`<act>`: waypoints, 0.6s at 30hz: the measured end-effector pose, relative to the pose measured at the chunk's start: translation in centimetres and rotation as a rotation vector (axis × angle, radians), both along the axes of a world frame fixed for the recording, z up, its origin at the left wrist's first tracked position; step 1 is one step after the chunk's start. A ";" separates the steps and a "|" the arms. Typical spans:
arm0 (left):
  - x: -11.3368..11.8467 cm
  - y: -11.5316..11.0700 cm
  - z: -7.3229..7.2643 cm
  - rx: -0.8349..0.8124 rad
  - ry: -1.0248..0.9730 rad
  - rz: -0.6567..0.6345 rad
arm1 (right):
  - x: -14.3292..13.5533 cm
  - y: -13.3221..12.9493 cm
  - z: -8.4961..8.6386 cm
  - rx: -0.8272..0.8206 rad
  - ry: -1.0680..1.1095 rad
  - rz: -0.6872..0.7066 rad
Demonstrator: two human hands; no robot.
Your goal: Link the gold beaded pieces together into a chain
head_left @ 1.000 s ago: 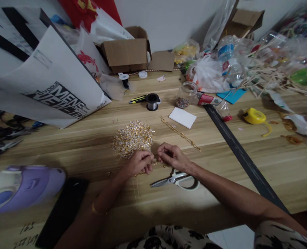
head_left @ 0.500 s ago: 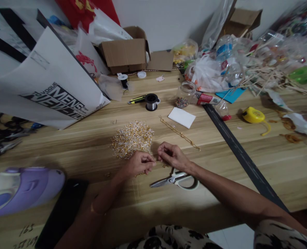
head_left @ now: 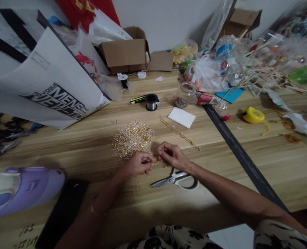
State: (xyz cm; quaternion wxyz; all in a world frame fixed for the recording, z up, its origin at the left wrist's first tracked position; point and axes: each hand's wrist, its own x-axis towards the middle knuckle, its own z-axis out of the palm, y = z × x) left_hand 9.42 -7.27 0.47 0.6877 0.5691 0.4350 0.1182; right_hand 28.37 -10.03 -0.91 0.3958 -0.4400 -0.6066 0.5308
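Observation:
My left hand [head_left: 141, 162] is closed in a pinch at the near edge of a pile of gold and clear beads on wire loops [head_left: 132, 139]. A tiny gold bead [head_left: 154, 162] shows at its fingertips, and fine thread hangs below the hand. Just to the right, my right hand [head_left: 173, 155] also pinches, its fingertips close to the left ones; anything in them is too small to make out. Scissors with pale handles [head_left: 178, 180] lie below my right wrist. A gold beaded chain [head_left: 179, 133] rests on the table beyond the right hand.
Beyond the pile stand a spool of silver wire [head_left: 151, 102], a yellow-black cutter [head_left: 137, 99] and a jar of beads [head_left: 184, 95]. A white card [head_left: 181, 117] lies nearby. To the right are a black strip [head_left: 236, 152] and a yellow tape measure [head_left: 253, 115]; a white paper bag [head_left: 46, 76] stands left.
My left fingertips have shifted slightly, and the gold bead at them shows more clearly. My right hand stays almost in place.

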 end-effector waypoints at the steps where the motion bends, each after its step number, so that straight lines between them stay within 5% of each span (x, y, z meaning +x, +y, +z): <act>1: 0.0 0.0 0.0 0.003 -0.006 -0.001 | 0.0 0.0 0.0 0.002 -0.001 -0.002; 18: 0.0 -0.1 0.2 0.006 0.009 -0.015 | 0.0 0.0 -0.1 0.033 -0.008 -0.043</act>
